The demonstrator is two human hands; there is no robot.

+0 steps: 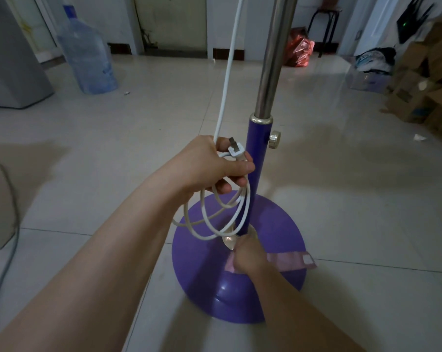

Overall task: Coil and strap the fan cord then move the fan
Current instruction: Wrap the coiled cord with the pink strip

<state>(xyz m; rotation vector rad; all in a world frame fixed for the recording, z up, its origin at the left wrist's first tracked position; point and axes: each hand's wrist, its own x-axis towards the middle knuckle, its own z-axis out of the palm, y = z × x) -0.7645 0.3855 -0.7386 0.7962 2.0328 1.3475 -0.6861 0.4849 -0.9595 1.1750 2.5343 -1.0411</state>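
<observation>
Tiled floor; left hand [209, 166] clamps limp coiled fan cord [215, 214], right hand [250, 257] pinches soft pink strap [288, 261] on heavy purple base [278, 224]; lift by pole [254, 161]

A large clear blue plastic water bottle [88, 50] stands on the pale glossy tiled floor [341, 174] beside a grey metal cabinet [12, 59]. Against the far wall, a red plastic bag [299, 50] sits below a black metal stool [325, 21]. Brown cardboard boxes [428, 80] pile up at the right, near a heap of clothes [374, 59].
</observation>
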